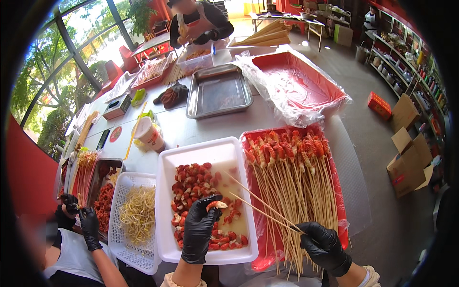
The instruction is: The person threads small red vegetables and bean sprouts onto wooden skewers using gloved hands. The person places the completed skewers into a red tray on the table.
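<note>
My left hand (200, 227), in a black glove, pinches one red-and-white crayfish tail (216, 205) above a white plastic tub (206, 150). More red crayfish tails (195, 181) lie in the tub in some cloudy liquid. In my black-gloved right hand (324, 245) are two bamboo skewers (263, 211), their tips pointing up and left over the tub, apart from the held tail. Under and beyond that hand is a red-lined tray (339, 201) with rows of skewers (283, 186) bearing crayfish tails (287, 147) at their far ends.
A white basket of bean sprouts (138, 211) adjoins the tub on the left, beside a co-worker's gloved hands (88, 224). Beyond stand a drink cup (148, 132), a steel tray (218, 93) and a plastic-lined red tray (297, 82). Another person (199, 25) works across the table.
</note>
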Available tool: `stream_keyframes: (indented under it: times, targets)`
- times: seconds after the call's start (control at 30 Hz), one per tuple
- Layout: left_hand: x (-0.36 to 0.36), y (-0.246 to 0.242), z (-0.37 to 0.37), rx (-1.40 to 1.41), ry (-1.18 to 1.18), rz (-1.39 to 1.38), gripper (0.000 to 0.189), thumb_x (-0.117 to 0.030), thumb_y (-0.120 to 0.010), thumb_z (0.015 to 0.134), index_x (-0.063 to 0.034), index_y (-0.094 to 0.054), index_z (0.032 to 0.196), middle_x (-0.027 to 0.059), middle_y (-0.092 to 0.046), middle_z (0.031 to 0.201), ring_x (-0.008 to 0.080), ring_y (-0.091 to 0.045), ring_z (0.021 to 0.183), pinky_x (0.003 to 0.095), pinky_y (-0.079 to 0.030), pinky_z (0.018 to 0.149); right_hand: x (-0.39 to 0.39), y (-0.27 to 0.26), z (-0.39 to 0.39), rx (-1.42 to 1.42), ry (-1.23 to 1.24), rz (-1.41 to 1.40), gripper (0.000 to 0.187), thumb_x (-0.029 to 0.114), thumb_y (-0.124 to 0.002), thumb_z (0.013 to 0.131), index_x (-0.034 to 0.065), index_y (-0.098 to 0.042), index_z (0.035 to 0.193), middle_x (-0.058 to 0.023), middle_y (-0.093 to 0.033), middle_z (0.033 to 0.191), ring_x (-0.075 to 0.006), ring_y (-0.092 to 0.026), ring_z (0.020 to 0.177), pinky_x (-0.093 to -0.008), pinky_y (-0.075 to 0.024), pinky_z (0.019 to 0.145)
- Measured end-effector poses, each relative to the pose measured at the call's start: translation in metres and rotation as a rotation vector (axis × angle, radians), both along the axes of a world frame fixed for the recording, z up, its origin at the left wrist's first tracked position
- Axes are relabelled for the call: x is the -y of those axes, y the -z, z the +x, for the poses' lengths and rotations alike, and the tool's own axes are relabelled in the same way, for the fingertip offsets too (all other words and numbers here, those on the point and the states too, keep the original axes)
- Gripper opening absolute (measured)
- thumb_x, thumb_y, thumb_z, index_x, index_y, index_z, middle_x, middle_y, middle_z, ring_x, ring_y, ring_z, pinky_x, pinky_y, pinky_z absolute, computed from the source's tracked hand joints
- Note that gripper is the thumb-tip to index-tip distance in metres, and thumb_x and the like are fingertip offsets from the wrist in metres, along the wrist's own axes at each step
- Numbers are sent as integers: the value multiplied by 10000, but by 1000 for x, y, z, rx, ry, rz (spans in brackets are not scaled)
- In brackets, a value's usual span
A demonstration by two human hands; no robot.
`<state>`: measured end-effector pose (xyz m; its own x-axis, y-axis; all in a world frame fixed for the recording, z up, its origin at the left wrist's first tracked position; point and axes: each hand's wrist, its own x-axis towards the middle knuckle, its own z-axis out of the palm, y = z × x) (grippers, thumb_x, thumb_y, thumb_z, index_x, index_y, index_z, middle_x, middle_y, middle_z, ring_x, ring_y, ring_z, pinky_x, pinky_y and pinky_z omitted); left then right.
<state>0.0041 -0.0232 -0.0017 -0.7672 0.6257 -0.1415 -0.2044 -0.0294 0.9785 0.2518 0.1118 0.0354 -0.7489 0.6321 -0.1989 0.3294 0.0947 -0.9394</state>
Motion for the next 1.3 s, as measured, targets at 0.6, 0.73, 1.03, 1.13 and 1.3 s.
stream_keyframes:
  times: [0.6,0.73,1.03,1.13,1.3]
  targets:
    - [2,3,-6,-89,-19,21,238,16,-562,884,-42,-605,1111,-11,-626,989,43,-522,820,187,-432,744,1,-18,-24,145,-63,566,72,40,-650,796,15,-595,836,-141,-622,663,-270,-636,557,-326,-480,495]
    - [5,11,-9,-142,-27,-9,235,9,-575,878,-46,-610,1104,-13,-625,973,43,-517,804,190,-435,732,0,-21,-25,150,-60,587,70,32,-654,787,18,-594,820,-136,-620,656,-263,-631,542,-326,-478,486]
    - [4,17,-8,-257,-51,-79,212,-21,-626,857,-56,-638,1066,-18,-597,899,61,-475,722,212,-423,684,-10,-26,-24,154,-109,641,66,35,-660,780,21,-604,812,-122,-615,639,-237,-595,483,-309,-459,468]
    - [5,20,-9,-256,-54,-98,217,-29,-648,846,-57,-638,1060,-21,-579,869,65,-468,716,215,-420,675,-13,-27,-24,135,-118,647,66,35,-659,776,23,-605,813,-120,-617,639,-231,-592,478,-302,-452,460]
    - [5,22,-9,-235,-49,-108,213,-33,-654,843,-57,-636,1054,-18,-571,859,67,-464,718,218,-418,674,-14,-27,-23,139,-116,668,62,34,-655,773,28,-604,809,-120,-620,643,-229,-595,482,-300,-455,462]
